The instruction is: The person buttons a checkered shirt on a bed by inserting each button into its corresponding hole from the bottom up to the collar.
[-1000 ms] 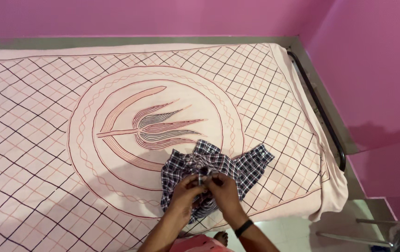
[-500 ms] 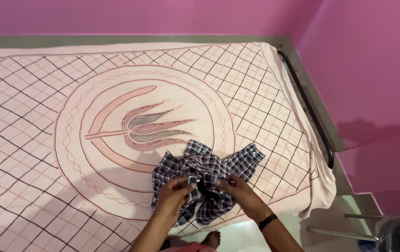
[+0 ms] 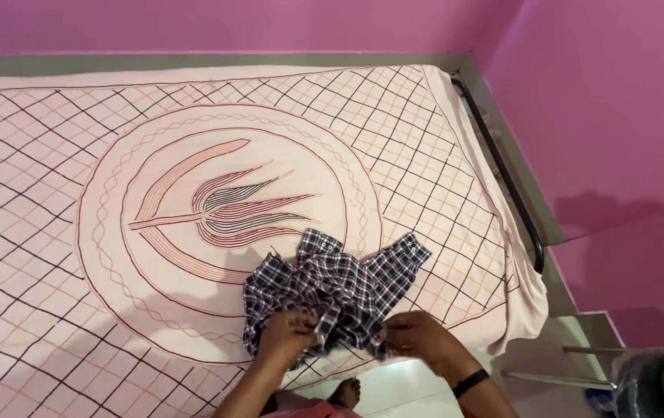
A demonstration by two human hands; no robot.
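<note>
Soft, light checked shirt bunched on the bed; left hand and right hand each pinch its near edge, the best hold.

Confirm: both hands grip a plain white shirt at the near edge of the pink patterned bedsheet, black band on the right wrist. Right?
Not quite. The head view shows the shirt is dark checked, not plain white. The rest holds: left hand and right hand both grip it at the near edge of the pink patterned bedsheet, with a black band on the right wrist.
</note>
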